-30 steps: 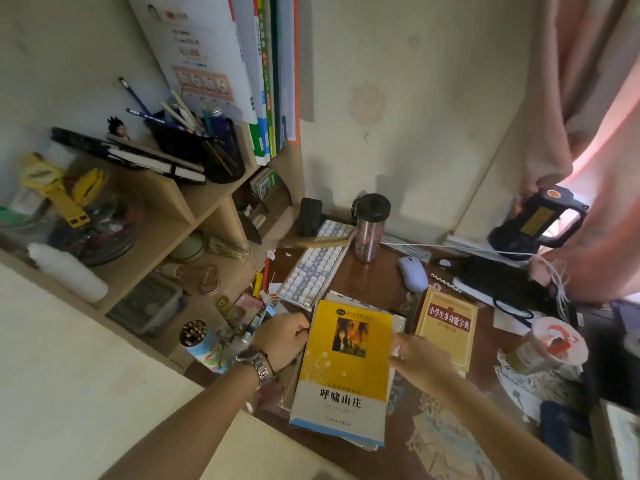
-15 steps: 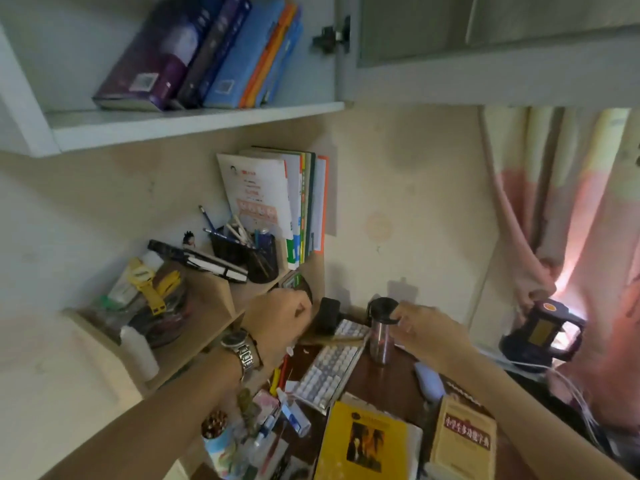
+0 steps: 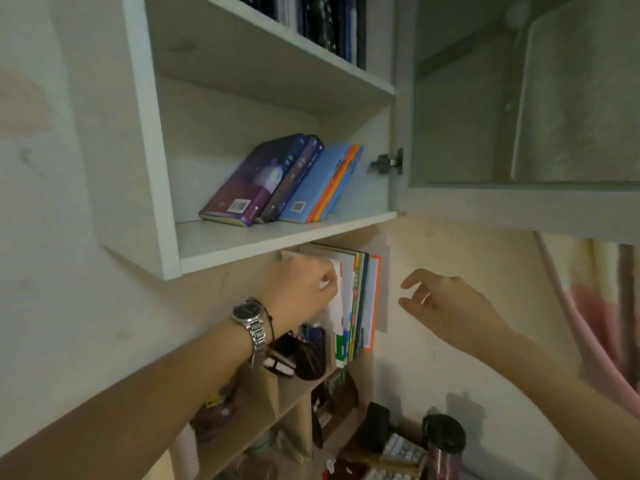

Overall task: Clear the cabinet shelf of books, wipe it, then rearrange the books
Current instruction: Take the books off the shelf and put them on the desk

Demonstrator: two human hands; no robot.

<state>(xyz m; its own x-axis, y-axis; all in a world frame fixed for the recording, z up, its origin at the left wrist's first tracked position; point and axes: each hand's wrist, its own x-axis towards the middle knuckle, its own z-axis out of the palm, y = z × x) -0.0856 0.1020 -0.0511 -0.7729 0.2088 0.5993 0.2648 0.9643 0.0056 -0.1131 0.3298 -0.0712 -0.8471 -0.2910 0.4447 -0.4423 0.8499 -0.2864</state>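
The open white wall cabinet has a lower shelf [image 3: 277,237] where several books lean to the right: two purple ones [image 3: 249,188] and blue and orange ones [image 3: 322,181]. My left hand [image 3: 298,289], with a metal watch on the wrist, is raised just under the shelf's front edge with its fingers loosely curled, holding nothing. My right hand [image 3: 446,299] hovers below and to the right of the shelf, fingers relaxed and spread, empty. Neither hand touches the books.
The cabinet door [image 3: 519,133] stands open to the right. Dark books [image 3: 332,26] fill the upper shelf. Below my hands, upright workbooks [image 3: 360,299] stand on a wooden desk rack [image 3: 277,400], with a pen pot, a tumbler [image 3: 443,445] and a keyboard. A pink curtain [image 3: 609,323] hangs at right.
My view has swung up from the desk to the cabinet. Both hands left the yellow book on the desk and rose toward the cabinet's lower shelf.
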